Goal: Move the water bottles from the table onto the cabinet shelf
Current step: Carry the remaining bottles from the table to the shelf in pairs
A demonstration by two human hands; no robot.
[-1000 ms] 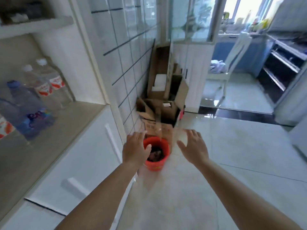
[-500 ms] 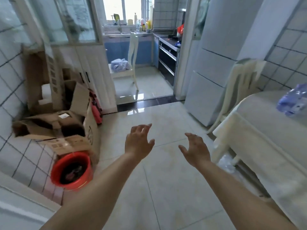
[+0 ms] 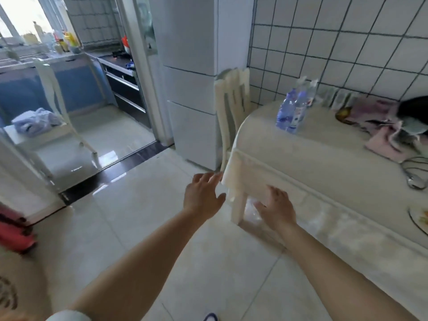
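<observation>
We are at the fetching step: our left hand (image 3: 203,195) and right hand (image 3: 275,208) reach out with fingers spread, holding nothing. The water bottles (image 3: 293,110) stand clustered at the far left of the table (image 3: 324,158), well apart from both hands. Next we must step closer and grip them.

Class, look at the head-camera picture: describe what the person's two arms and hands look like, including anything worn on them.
Both forearms are bare up to the frame's lower edge. The left hand and right hand wear no gloves, and no rings or watch are visible. A bit of white fabric, probably a sleeve or shirt edge, shows near the left arm's upper end.
</observation>
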